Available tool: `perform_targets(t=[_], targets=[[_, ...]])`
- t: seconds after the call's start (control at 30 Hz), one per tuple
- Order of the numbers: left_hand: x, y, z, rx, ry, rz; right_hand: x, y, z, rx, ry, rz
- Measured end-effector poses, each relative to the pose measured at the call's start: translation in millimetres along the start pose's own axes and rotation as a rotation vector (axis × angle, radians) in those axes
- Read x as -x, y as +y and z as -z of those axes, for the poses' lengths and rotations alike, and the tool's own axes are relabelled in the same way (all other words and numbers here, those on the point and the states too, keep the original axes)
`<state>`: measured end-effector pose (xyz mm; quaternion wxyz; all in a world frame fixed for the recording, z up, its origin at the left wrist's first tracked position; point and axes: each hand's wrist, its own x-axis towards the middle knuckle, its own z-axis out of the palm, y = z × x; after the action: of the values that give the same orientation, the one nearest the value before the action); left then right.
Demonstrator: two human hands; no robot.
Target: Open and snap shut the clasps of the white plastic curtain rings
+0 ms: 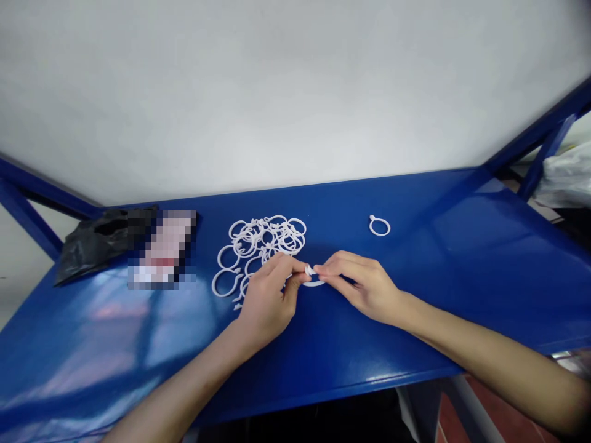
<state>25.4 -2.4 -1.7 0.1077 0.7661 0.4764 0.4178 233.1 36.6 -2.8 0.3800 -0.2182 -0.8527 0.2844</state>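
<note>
Between my two hands is a white plastic ring (315, 283) with a small clasp at its top, just above the blue table. My left hand (270, 295) is closed, pinching the ring at the clasp between thumb and forefinger. From the other side, the thumb and fingers of my right hand (364, 284) pinch the same ring. Fingertips hide part of it, so I cannot tell whether the clasp is joined. Behind and beside my left hand lies a loose pile of similar white rings (281, 237), some of them with open ends. One separate ring (380, 235) lies flat, farther right.
The blue tabletop (434, 258) runs back to a pale wall (295, 98). A black plastic bag (87, 246) and a blurred-out flat object (166, 246) lie at the left. Blue frame bars (545, 141) rise at both sides, with clear plastic wrapping (570, 175) beyond the right one.
</note>
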Motion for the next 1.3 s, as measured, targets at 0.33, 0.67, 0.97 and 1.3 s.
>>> perform_targets(t=[0.33,0.67,0.97,1.3], targets=[[-5.3,-8.5,-0.4,-0.318,-0.062,-0.234,-6.7,14.2,19.5,0.398,-0.055,-0.001],[-9.1,-35.2,-2.2,-0.549,-0.193,-0.170,3.1,66.9,89.8,0.978,0.066,-0.421],[-9.7,-36.3,-4.9,-0.537,-0.187,-0.194,-8.4,43.1,50.0,0.812,-0.008,-0.186],[-11.9,-30.8,-2.8,-0.528,-0.037,-0.342,-9.3,26.7,8.1,0.388,-0.117,-0.105]])
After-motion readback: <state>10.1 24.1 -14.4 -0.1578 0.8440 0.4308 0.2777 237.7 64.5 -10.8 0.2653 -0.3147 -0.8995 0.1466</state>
